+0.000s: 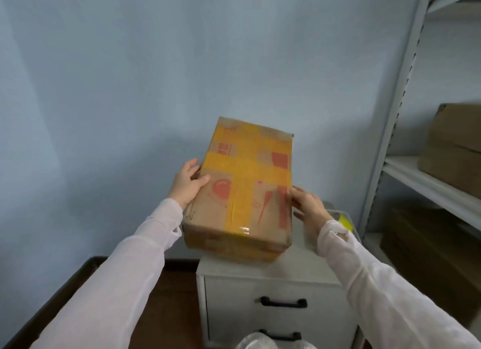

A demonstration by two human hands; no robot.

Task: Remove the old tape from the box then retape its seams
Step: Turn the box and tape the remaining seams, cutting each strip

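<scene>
Box (242,192): brown cardboard with red printing, tilted so its far end stands higher than its near end. It is held between both hands above the white drawer cabinet (299,260), at the middle of the scene. Its near lower edge reaches the cabinet top, but the blur there hides whether they touch.
Old tape (246,166): broad yellow strips stuck on the box's upper face in a cross. One runs near to far along the middle seam and one runs left to right, with more yellow across the far end and on the near wall.
Left hand (186,186): clamped on the box's left edge, thumb lying over the upper face and fingers wrapped down the left wall.
Right hand (308,205): grips the right edge lower down, thumb tip at the rim of the upper face and fingers against the right wall.
Sleeves: pale and thin, covering both forearms to the wrist.
Drawer cabinet: two drawers face the near side, each with a black handle (283,302).
Yellow item (345,222): just behind the right wrist at the cabinet's far right — too hidden to name.
Shelf rack (398,109): grey metal, at the right, carrying brown cartons (453,145).
Wall (130,75): plain pale blue, behind everything.
Dark brown surface (171,296): near left, beside the cabinet.
</scene>
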